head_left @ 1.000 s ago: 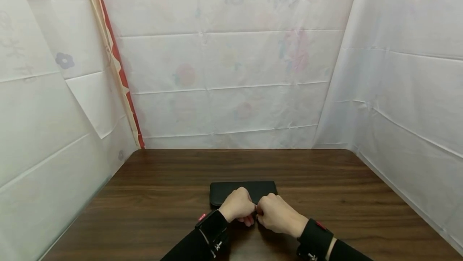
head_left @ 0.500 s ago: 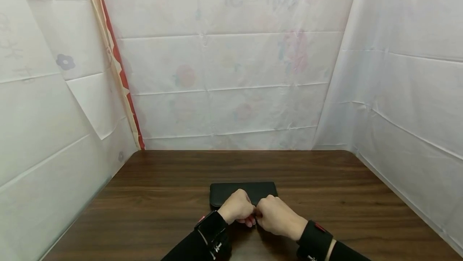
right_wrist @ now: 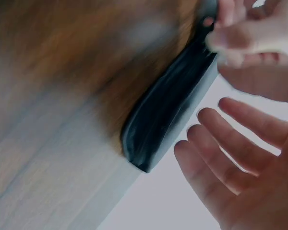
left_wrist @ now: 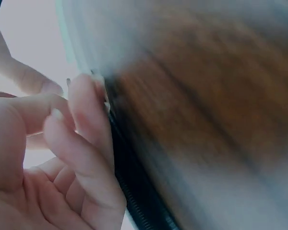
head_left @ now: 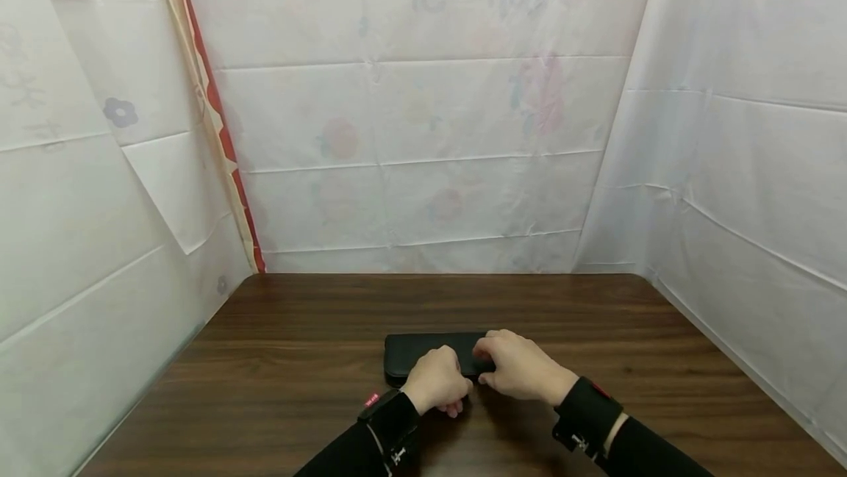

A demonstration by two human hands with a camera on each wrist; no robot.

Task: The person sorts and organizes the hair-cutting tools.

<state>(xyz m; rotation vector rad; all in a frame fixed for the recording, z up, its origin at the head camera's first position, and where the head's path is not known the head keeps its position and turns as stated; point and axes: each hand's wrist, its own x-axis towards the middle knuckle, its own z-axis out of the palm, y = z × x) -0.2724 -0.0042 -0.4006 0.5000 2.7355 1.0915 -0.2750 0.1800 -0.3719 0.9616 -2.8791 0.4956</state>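
A flat black zip case point(head_left: 417, 352) lies on the wooden table, its long side running left to right in the head view. Zipper teeth point(left_wrist: 138, 203) show along its near edge in the left wrist view. My left hand point(head_left: 438, 380) pinches that near edge around the middle, with the other fingers curled below; what exactly sits between the fingertips is hidden. Over the case's right part is my right hand point(head_left: 523, 365), its fingers loosely bent and spread. In the right wrist view these fingers point(right_wrist: 221, 148) stand apart from the case's end point(right_wrist: 144, 143).
The dark wood table point(head_left: 298, 330) stretches around the case. White printed sheets hang at the back point(head_left: 423, 131), at the left point(head_left: 79, 242) and at the right point(head_left: 748, 168), close to the table's edges.
My right hand has left the spot beside the left fingertips, moved up and right over the case, and opened its fingers. The left hand stays nearly in place.
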